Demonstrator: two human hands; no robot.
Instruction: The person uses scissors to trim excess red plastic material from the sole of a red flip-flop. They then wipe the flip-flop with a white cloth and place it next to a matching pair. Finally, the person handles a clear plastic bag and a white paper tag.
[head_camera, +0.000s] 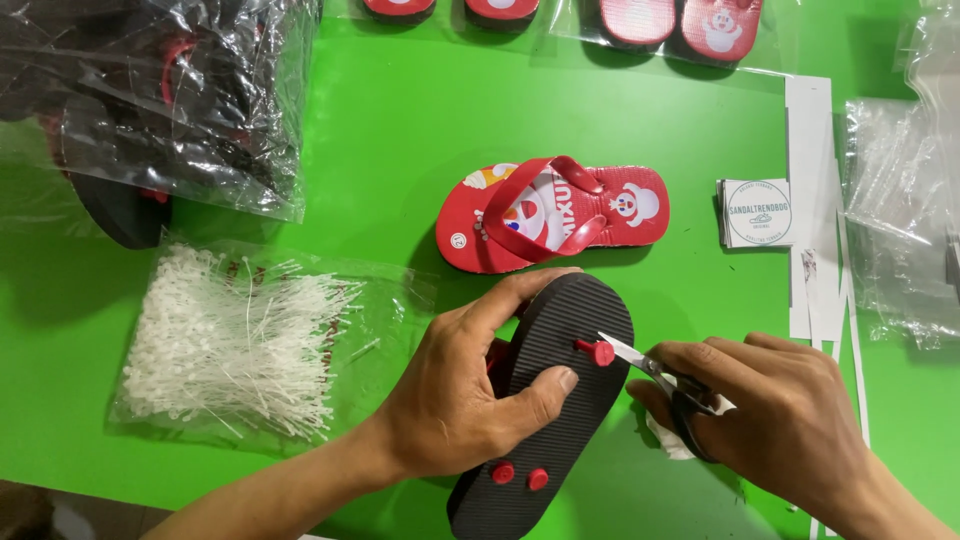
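My left hand (462, 395) grips a small flip-flop (553, 350) turned sole-up, its black ribbed underside showing three red strap plugs. My right hand (780, 415) holds small scissors (650, 368) with black handles; the blade tips touch the red toe plug (600, 351) near the sandal's front. A white scrap sits under my right fingers. The matching red flip-flop (550, 215) with cartoon prints lies strap-up on the green table just beyond.
A clear bag of white plastic ties (235, 340) lies at left. A large plastic bag of dark sandals (150, 100) sits at the back left. More bagged red sandals (660, 20) line the far edge. A stack of white tags (757, 212), paper strips and plastic bags (900, 220) lie right.
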